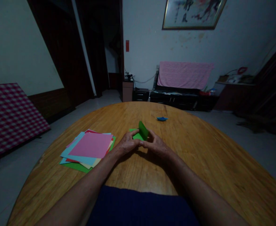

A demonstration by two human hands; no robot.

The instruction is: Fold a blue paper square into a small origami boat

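Here, a folded green paper [142,131] is pinched between the left hand [128,143] and the right hand [155,145]
Each grip is pressed closed on it above the wooden bench [187,150], a stack of coloured paper sheets [88,148] lying near the left hand

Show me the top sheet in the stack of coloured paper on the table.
The pink sheet is on top: nothing covers it, while the light blue sheet below shows only around its edges and the green sheet only beyond those.
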